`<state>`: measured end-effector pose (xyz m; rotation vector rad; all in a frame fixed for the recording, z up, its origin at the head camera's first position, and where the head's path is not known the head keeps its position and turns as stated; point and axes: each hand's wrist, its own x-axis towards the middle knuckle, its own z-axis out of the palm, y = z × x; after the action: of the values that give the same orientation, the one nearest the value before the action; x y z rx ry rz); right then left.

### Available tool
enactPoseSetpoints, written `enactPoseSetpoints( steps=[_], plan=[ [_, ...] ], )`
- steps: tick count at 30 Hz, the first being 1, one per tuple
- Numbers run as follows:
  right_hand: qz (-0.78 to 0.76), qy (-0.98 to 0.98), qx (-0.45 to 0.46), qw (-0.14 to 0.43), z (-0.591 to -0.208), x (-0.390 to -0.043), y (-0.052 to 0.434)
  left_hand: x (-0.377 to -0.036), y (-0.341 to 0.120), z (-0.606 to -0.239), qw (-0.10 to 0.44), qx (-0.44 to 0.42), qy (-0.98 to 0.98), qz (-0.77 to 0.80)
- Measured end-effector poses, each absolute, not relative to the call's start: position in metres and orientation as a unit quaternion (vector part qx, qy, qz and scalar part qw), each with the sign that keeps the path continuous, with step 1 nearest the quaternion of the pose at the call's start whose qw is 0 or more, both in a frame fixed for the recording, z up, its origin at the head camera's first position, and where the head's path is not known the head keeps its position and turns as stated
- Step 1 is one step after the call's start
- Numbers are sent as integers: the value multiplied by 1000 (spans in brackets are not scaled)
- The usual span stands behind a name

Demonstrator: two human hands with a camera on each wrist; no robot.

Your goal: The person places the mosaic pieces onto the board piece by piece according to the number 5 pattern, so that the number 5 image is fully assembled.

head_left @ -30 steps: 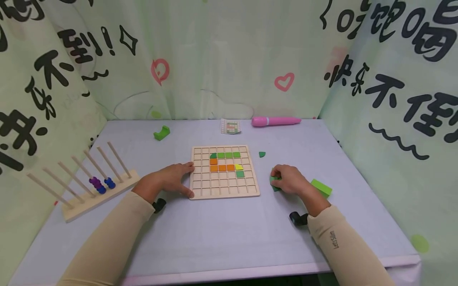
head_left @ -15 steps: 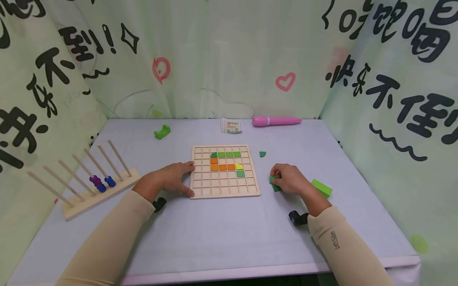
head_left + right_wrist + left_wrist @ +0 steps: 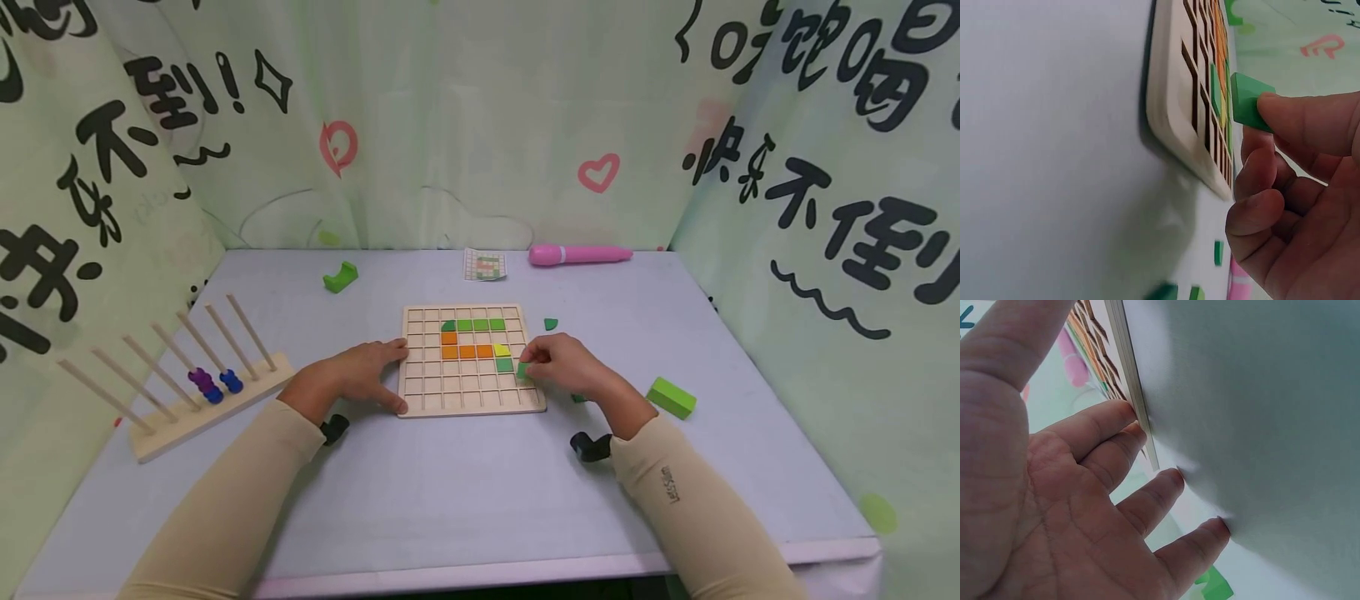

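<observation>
My left hand rests against the left edge of a wooden grid board, thumb spread toward its near corner. Fingertips touch the board's side in the left wrist view. Over the board's right edge, my right hand pinches a green square tile between thumb and fingers. On the grid lie a dark green rounded tile, a row of light green tiles, several orange tiles, a yellow tile and a green tile, this last one just left of the held tile.
A dark green rounded piece and a light green block lie right of the board. Green pieces show under my right wrist. Behind are a curved green block, pattern card and pink pen; a peg stand is left.
My right hand has picked up a green tile from the table and moved left with it to the board's right edge. The left hand has stayed in place.
</observation>
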<state>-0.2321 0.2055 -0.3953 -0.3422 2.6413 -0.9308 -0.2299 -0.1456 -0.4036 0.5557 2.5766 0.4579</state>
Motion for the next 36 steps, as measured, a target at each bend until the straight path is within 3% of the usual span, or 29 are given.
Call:
enactPoseSetpoints(
  steps=[11,36],
  plan=[
    [-320,918,-142,185,-403,-232,182,-229,-146,-404,228,204,938,165],
    [-238,951,-153,122,-407,-226,168,-230,-146,-405,228,195,940,163]
  ],
)
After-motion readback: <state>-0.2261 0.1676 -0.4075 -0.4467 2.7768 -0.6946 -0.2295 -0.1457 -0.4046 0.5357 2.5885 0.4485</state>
